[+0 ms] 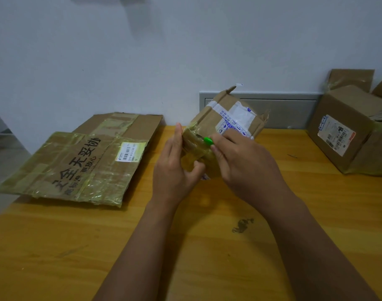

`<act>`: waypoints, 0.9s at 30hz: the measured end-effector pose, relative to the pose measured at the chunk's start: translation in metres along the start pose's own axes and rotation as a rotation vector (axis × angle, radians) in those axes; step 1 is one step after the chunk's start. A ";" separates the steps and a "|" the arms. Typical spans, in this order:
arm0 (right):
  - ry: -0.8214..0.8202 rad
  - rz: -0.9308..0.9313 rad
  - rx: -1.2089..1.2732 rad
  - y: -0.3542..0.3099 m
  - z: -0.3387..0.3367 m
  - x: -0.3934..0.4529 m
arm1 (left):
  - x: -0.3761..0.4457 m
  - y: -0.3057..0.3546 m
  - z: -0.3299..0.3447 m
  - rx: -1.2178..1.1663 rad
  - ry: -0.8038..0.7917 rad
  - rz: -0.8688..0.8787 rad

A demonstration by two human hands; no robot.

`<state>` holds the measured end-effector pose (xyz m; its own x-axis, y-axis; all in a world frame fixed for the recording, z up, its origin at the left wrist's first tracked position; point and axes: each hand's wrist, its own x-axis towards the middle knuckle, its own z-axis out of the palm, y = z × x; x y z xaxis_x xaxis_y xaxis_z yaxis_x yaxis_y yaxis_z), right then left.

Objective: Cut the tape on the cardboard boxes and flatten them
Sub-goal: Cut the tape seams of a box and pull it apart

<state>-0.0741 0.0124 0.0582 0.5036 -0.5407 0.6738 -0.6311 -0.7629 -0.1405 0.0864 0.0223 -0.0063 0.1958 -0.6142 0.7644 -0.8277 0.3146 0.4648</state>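
A small cardboard box point(227, 118) wrapped in yellowish tape lies tilted above the middle of the wooden table point(207, 246), its near end facing me. My left hand point(175, 168) grips that near end, thumb underneath and fingers along its left side. My right hand point(244, 168) holds a green-handled cutter point(207, 140), its tip against the taped end of the box. The blade itself is too small to make out.
A flattened box point(77, 161) with black printed characters and a barcode label lies at the left, over the table's edge. An upright taped box point(346, 127) with open flaps stands at the right. A white wall and a grey panel point(290, 105) close the back.
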 end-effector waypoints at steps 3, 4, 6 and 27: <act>-0.011 0.008 0.005 0.001 -0.001 0.003 | 0.002 0.000 0.001 -0.021 -0.009 0.003; -0.014 0.004 0.010 0.002 -0.001 0.005 | 0.002 0.000 0.000 -0.029 -0.012 0.004; -0.025 -0.007 0.024 0.002 0.001 0.009 | 0.003 0.000 -0.001 -0.046 -0.018 -0.003; 0.339 0.067 0.214 0.009 0.032 -0.017 | 0.007 0.003 -0.011 0.004 0.061 0.004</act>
<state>-0.0693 0.0035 0.0227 0.2196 -0.4719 0.8539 -0.5008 -0.8056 -0.3164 0.0909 0.0264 0.0056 0.2244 -0.5679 0.7919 -0.8307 0.3135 0.4602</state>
